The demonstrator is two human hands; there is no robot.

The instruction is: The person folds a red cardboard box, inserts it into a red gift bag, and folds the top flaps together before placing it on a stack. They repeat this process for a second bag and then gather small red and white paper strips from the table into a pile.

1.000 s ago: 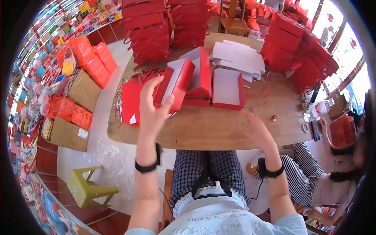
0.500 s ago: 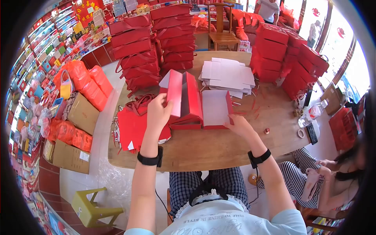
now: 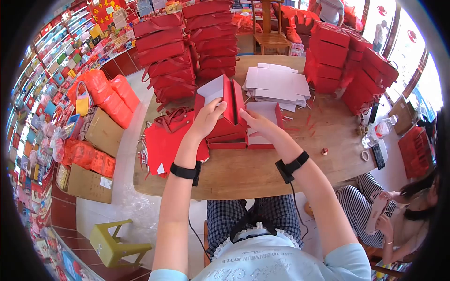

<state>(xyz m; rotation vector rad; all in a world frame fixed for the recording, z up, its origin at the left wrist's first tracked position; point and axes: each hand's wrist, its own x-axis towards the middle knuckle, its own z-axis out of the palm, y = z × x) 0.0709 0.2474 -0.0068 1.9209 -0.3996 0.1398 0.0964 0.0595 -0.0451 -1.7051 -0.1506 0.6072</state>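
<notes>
A red gift box with a pale lining stands partly unfolded on the table before me, its panels tilted up. My left hand grips its raised left side, thumb toward the middle. From the right, my right hand holds the edge of the other raised panel, some of its fingers hidden. Beneath my right hand lies an open box section with a white inside. Flat red sheets and a heap of red ribbon handles lie left of the box.
Stacked white card blanks lie behind the box. Tall stacks of red boxes rise at back left, more red boxes at back right. A tape roll and plastic bottle are at right. Another person sits at lower right.
My right hand has left the white-lined section and moved left to the raised panel. My left hand has shifted right, and the raised panels now stand closer together.
</notes>
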